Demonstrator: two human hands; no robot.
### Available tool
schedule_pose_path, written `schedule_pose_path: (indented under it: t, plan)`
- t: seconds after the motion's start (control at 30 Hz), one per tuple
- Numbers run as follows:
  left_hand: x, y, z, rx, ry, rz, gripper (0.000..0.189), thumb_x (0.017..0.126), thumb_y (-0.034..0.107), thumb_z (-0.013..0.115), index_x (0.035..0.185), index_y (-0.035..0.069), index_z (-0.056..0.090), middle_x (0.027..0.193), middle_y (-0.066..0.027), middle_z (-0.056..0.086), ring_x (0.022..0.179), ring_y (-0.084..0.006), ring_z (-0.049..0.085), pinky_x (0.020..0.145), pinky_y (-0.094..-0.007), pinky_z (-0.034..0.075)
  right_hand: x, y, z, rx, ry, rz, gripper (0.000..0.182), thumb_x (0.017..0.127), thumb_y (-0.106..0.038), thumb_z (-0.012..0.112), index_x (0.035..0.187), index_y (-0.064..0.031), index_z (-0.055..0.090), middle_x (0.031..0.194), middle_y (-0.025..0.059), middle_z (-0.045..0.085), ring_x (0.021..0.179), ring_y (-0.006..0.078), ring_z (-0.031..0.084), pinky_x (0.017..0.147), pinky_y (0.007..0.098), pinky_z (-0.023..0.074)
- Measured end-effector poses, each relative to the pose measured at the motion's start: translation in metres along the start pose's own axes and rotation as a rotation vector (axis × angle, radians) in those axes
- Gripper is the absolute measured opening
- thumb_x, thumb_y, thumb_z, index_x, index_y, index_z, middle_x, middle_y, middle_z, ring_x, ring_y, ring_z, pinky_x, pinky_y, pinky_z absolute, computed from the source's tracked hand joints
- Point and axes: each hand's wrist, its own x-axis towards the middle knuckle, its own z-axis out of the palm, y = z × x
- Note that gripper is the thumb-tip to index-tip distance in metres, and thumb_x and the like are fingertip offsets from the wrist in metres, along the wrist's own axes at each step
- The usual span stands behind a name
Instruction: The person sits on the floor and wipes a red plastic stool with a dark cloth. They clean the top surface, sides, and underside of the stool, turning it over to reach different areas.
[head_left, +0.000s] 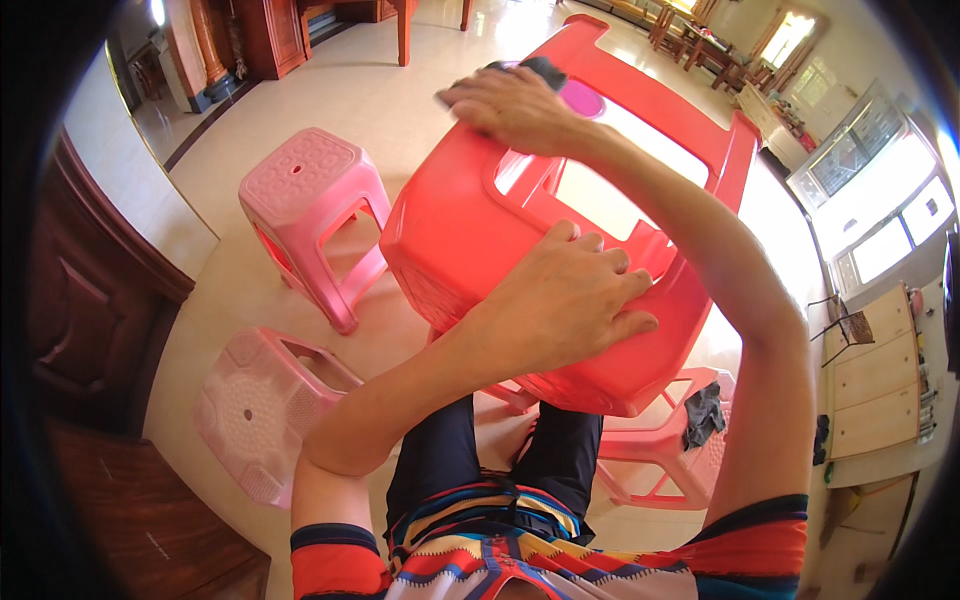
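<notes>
A red plastic stool (457, 217) lies tipped in front of my lap, its seat side towards the lower left and its legs pointing up and away. My left hand (562, 300) rests on the near side panel, fingers curled at the rim of its opening. Higher up, my right hand (517, 112) is blurred and presses a dark cloth (544, 72) against the stool's far side. Part of that cloth is hidden under the palm. Behind it shows a purple round object (585, 99), mostly covered.
A pink stool (311, 180) stands upright at left, with a faded pink stool (255, 412) below it. At right, another red stool (652, 446) bears a grey cloth (703, 416). A dark wooden door (90, 300) is at far left; cabinets (874, 375) line the right.
</notes>
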Motion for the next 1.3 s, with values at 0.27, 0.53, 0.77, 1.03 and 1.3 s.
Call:
schedule_pose_path:
  t: [0.27,0.53,0.77,1.03,1.3]
  plan:
    - [-0.001,0.003,0.002,0.034,0.046,0.000,0.038,0.088,0.040,0.056,0.109,0.009,0.062,0.092,-0.0108,0.062,0.093,-0.0271,0.057,0.087,-0.0389,0.039,-0.004,0.006,0.006,-0.013,0.113,-0.230,0.030,0.086,-0.016,0.049,0.115,-0.0124,0.052,0.136,0.0053,0.047,0.124,0.0264,0.043,0.100,0.0431,0.0352]
    - [0.003,0.004,0.000,-0.032,0.013,-0.074,0.038,0.087,0.042,0.057,0.105,0.009,0.064,0.086,-0.0112,0.061,0.090,-0.0265,0.057,0.088,-0.0379,0.038,-0.026,0.074,-0.001,-0.258,-0.166,0.173,0.031,0.092,-0.016,0.043,0.123,-0.0141,0.048,0.148,0.0061,0.034,0.133,0.0302,0.033,0.107,0.0435,0.0331]
    - [0.003,0.002,0.001,-0.066,0.055,-0.070,0.038,0.086,0.042,0.058,0.103,0.009,0.066,0.080,-0.0122,0.060,0.087,-0.0269,0.057,0.088,-0.0379,0.038,-0.089,0.085,-0.010,-0.310,-0.191,0.367,0.027,0.092,-0.019,0.046,0.118,-0.0132,0.052,0.137,0.0116,0.041,0.117,0.0342,0.046,0.098,0.0460,0.0402]
    - [0.005,0.002,0.002,-0.075,0.074,-0.049,0.039,0.086,0.041,0.059,0.105,0.007,0.066,0.082,-0.0123,0.061,0.087,-0.0270,0.057,0.087,-0.0379,0.038,-0.199,0.091,-0.040,-0.270,-0.471,0.618,0.047,0.092,-0.035,0.048,0.133,-0.0135,0.040,0.129,0.0230,0.044,0.121,0.0409,0.044,0.099,0.0546,0.0334]
    - [0.005,0.002,-0.001,-0.055,0.028,-0.039,0.037,0.087,0.039,0.058,0.107,0.008,0.066,0.085,-0.0102,0.062,0.087,-0.0263,0.056,0.088,-0.0387,0.039,-0.114,0.078,-0.011,-0.171,-0.153,0.693,0.062,0.093,-0.037,0.046,0.144,-0.0089,0.024,0.140,0.0222,0.035,0.128,0.0380,0.037,0.106,0.0472,0.0296]
